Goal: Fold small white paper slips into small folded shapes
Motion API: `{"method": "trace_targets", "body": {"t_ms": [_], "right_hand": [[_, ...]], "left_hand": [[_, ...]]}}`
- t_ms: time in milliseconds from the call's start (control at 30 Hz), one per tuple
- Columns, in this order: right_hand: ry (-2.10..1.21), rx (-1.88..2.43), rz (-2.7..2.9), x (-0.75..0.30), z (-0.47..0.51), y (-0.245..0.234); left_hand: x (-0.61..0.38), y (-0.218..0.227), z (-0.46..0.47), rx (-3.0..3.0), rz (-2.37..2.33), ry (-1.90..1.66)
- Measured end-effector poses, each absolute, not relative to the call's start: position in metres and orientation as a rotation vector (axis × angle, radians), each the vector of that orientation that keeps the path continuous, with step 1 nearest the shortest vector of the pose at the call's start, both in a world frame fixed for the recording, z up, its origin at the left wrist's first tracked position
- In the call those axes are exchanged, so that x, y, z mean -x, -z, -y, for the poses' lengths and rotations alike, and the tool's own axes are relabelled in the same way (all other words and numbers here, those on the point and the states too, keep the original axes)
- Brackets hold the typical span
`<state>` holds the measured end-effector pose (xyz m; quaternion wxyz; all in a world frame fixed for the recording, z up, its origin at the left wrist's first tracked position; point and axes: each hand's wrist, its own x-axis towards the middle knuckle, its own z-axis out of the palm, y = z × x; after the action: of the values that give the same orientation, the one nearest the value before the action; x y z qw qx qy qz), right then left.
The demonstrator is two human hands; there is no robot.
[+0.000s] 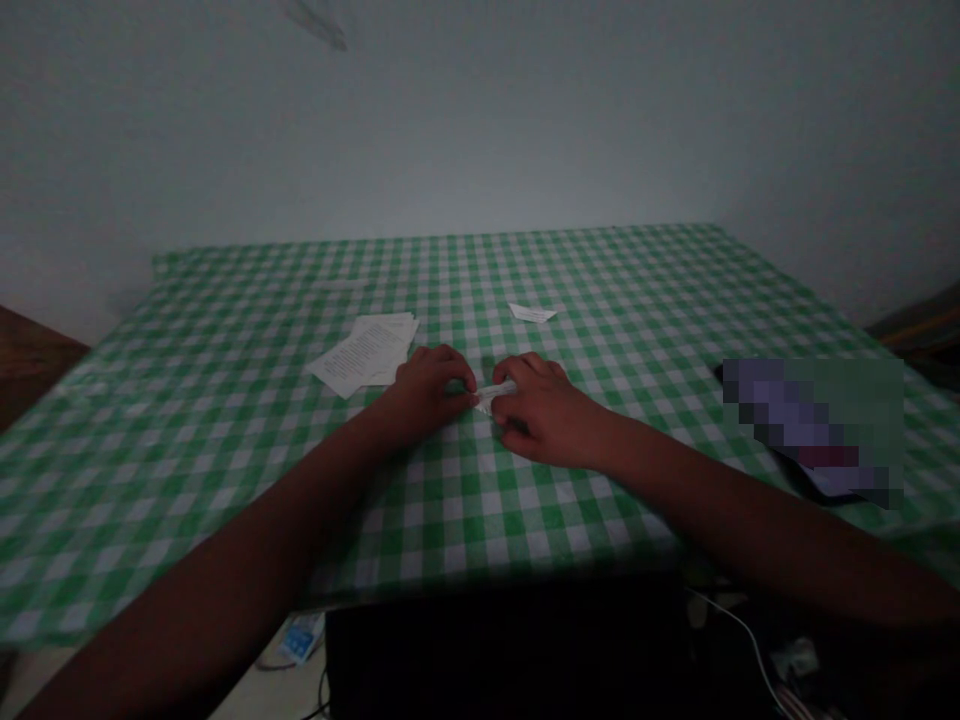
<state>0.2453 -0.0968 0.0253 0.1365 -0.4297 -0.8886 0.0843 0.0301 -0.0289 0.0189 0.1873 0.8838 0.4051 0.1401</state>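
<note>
Between my two hands, just above or on the checked cloth, is a small folded piece of paper (495, 390), white and narrow. My left hand (435, 385) pinches its left end between thumb and fingertips. At the other end, my right hand (544, 408) grips it with curled fingers that cover part of it. Several printed sheets of paper (367, 350) lie in a loose stack beyond my left hand. Farther back, past my right hand, rests a folded paper shape (532, 313) with slanted ends and faint print.
A green and white checked tablecloth (225, 420) covers the table, which meets a plain wall (480, 120) at the back. On the right lies a dark-edged flat object (817, 485), mostly pixelated. Below the front edge are a cable (750, 640) and a blue packet (302, 637).
</note>
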Motion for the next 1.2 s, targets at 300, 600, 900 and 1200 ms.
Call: {"method": "trace_targets", "body": {"t_ms": [300, 600, 900, 1200], "right_hand": [[-0.474, 0.957, 2.39, -0.26, 0.088, -0.026], [-0.452, 0.994, 2.466, -0.266, 0.074, -0.012], [-0.456, 1.179, 2.476, -0.262, 0.078, -0.016], [-0.47, 1.334, 2.393, -0.256, 0.088, -0.029]], "left_hand": [[-0.028, -0.016, 0.027, -2.485, -1.084, -0.42], [-0.03, -0.015, 0.027, -2.545, -1.04, -0.406], [-0.044, -0.022, 0.05, -2.763, -0.962, -0.321], [-0.048, -0.022, 0.065, -2.773, -0.929, -0.29]]}}
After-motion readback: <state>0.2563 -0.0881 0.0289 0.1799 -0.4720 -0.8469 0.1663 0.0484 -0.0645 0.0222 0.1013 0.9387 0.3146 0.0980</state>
